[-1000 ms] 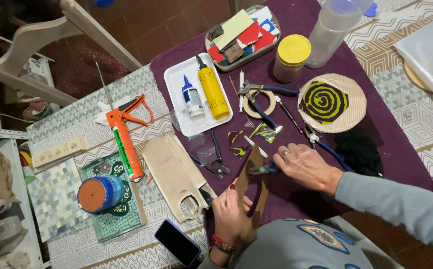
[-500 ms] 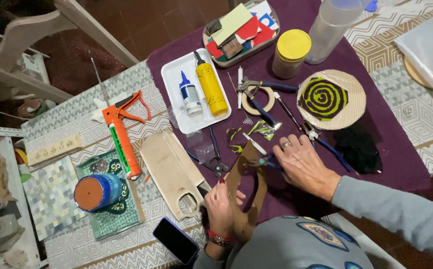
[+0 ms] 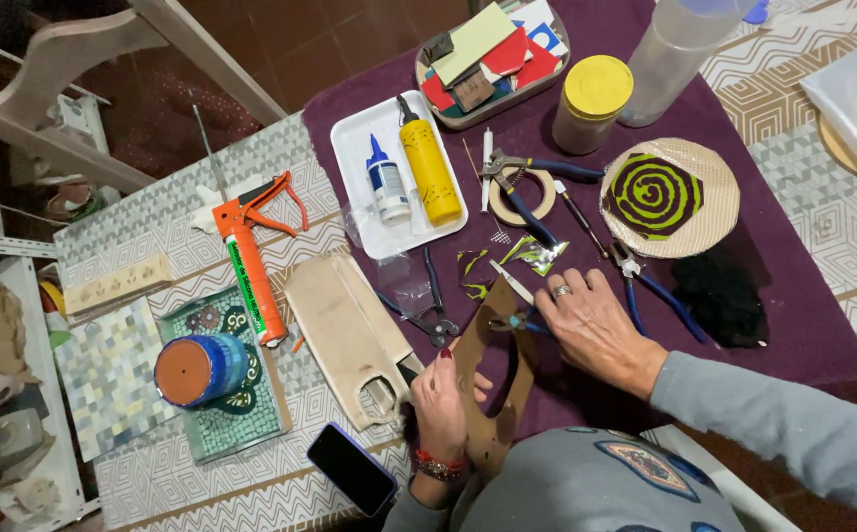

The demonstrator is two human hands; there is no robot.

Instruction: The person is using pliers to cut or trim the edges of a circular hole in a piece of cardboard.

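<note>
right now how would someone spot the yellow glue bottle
Find the purple cloth, then the white tray at its left edge. Two bottles lie on it: the yellow glue bottle is the longer one with a black tip, right of the small white bottle with a blue cap.

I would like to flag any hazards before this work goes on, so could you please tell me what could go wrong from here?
1. The left hand props the brown cut-out board on edge while the right hand works small blue-handled pliers against it; a slip might nip fingers.
2. The green-and-dark glass shards lie close to the right hand and could cut it.
3. The black phone sits near the table edge and might get knocked off.
</note>
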